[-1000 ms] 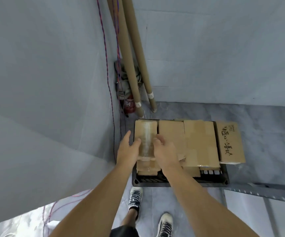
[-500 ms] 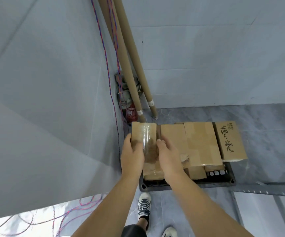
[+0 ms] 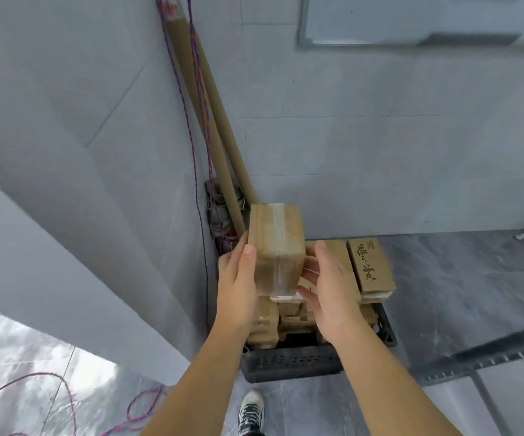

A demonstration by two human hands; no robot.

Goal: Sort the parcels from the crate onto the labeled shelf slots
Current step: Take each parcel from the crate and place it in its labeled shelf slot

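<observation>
My left hand (image 3: pixel 237 278) grips the taped brown parcel (image 3: pixel 276 247) by its left side, thumb pressed on the near face and the other fingers wrapped round behind. My right hand (image 3: pixel 326 294), at 4 o'clock from the parcel, is spread, with fairly straight fingers (image 3: pixel 305 269) touching the parcel's lower right edge and the thumb standing free. The parcel is upright in the air, above the left end of the black crate (image 3: pixel 292 361) on the floor. In the crate more cardboard boxes are stacked; a printed box (image 3: pixel 369 267) lies on top at 3 o'clock from the parcel. At 11 o'clock two long cardboard tubes (image 3: pixel 223 152) lean in the corner of the grey walls, with a red-and-blue cord (image 3: pixel 191 121) hanging beside them. A dark perforated metal rail (image 3: pixel 490 354) runs at 4 o'clock from the crate. My shoe (image 3: pixel 250 410) shows at 6 o'clock.
</observation>
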